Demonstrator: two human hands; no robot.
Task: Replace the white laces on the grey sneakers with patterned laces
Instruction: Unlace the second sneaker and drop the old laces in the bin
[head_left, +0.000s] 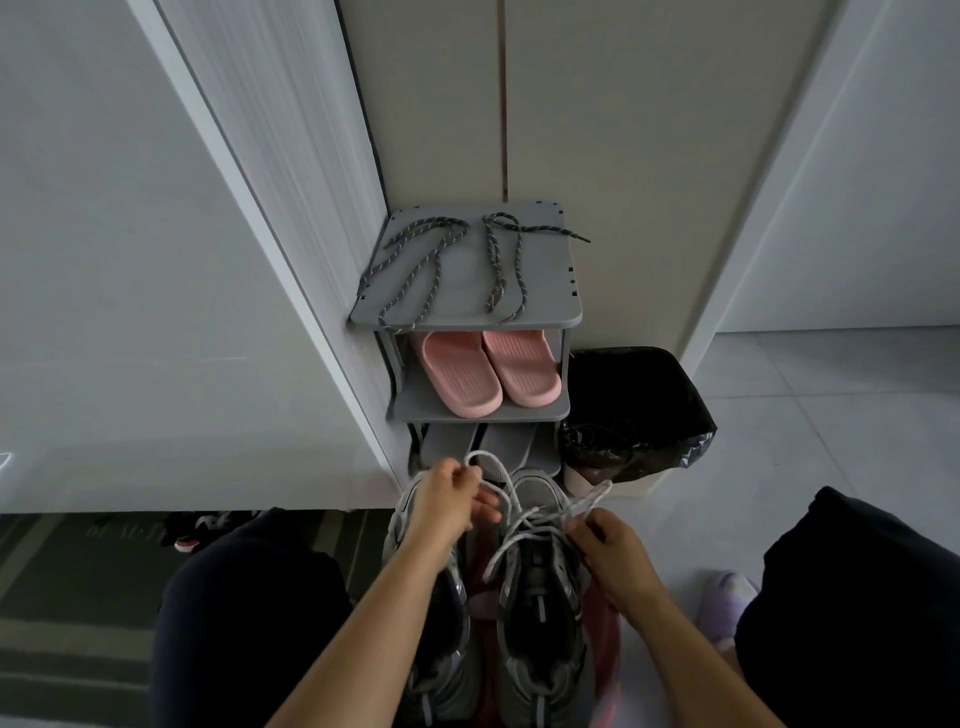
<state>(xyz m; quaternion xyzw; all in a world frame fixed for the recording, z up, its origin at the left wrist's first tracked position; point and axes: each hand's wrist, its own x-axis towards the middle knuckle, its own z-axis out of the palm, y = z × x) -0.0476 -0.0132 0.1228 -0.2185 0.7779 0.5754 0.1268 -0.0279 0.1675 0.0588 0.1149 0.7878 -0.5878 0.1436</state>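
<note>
Two grey sneakers stand on the floor between my knees: the right sneaker (540, 613) in plain view, the left sneaker (441, 644) mostly under my left forearm. A white lace (524, 525) runs loose over the right sneaker's front. My left hand (449, 499) pinches one loop of it above the toe. My right hand (605, 540) pinches the other strand at the shoe's right side. Two dark patterned laces, the left lace (415, 265) and the right lace (506, 260), lie on top of the grey shoe rack (545, 306).
Pink slippers (488, 374) sit on the rack's middle shelf, grey slippers (478, 441) below. A bin with a black bag (639, 410) stands right of the rack. A white door panel (156, 312) is close on the left. A purple slipper (727, 597) is at right.
</note>
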